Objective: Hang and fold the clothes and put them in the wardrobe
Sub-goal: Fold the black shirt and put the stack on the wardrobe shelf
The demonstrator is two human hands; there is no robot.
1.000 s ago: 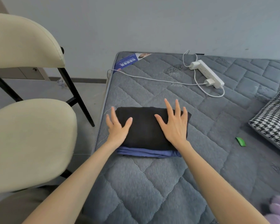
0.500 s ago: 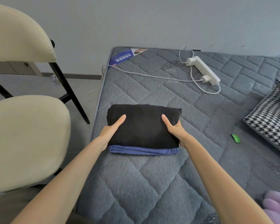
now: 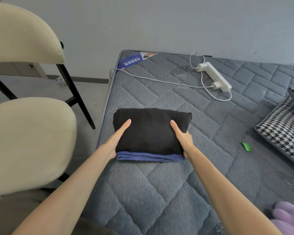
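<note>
Off the top and down to its sides, your left hand [image 3: 114, 142] and right hand [image 3: 183, 139] now pinch the folded black garment [image 3: 151, 131], thumbs above, fingers hidden underneath. It lies on the blue garment [image 3: 148, 157], near the mattress [image 3: 159, 192] edge.

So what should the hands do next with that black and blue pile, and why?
Probably lift the pile straight up, kept level. The left hand and right hand clasp both ends of the folded black garment lying on the folded blue garment, thumbs on top, fingers hidden.
</note>
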